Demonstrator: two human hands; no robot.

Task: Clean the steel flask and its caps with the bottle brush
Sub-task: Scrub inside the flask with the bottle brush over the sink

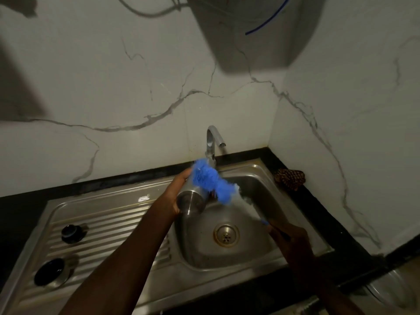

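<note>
Two caps [59,253] on drainboard, well left of left hand [179,194]. Left hand grasps steel flask [191,202] over sink [256,178]. Bottle brush [210,181] head at flask mouth; right hand [289,241] grips handle. Step: scrubbing flask. Next: push bristles inside.

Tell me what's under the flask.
Below the steel flask, held by the left hand, lies the sink basin, its drain to the right. The flask's inside isn't visible.

Two caps [72,233] on drainboard [109,214] — left of basin [256,178], seemingly apart.
</note>
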